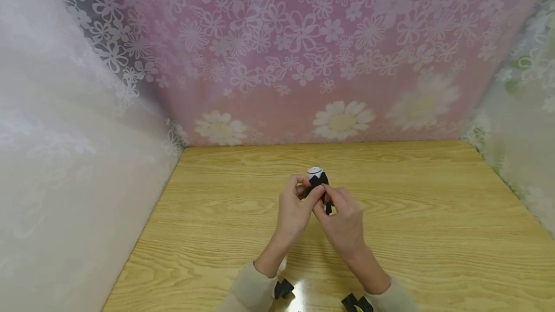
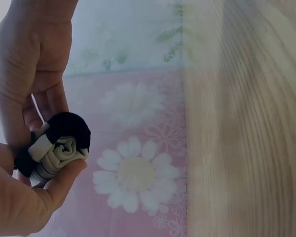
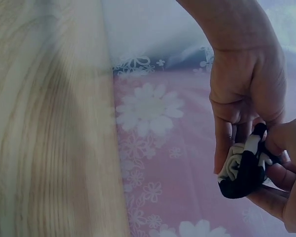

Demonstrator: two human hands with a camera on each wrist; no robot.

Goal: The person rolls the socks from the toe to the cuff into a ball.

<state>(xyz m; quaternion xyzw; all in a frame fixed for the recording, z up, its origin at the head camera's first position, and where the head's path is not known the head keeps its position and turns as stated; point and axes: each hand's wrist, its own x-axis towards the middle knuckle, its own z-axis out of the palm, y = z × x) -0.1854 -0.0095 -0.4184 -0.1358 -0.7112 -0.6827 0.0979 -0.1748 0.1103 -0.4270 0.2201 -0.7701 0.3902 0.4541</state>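
Just below centre frame, your left hand point(image 1: 297, 210) and right hand point(image 1: 345, 218) pinch one rolled cloth point(image 1: 316, 173)

Along the bottom edge of the head view, your pale sleeves point(image 1: 251, 282) reach in, and black pieces point(image 1: 284, 289) sit beside the cuffs, the right-hand one showing a bit of yellow. Above them your hands meet, slightly right of the middle. Each grip is clamped on the same cloth: your left thumb presses its near side, and your right thumb and fingers pinch it toward the lower right, where a small dark end hangs out. The cloth's white top points to the upper part of the frame; its lower body is black. Both wrist views show a white spiral end wrapped by a black band, seen against pink.

Around and beyond your hands spreads the wood-grained bench point(image 1: 195, 230). Behind it, across the upper frame, stands a pink flowered backdrop point(image 1: 277, 61) with large daisies point(image 1: 342, 119) low down; pale side panels point(image 1: 56, 167) close off the left and right.
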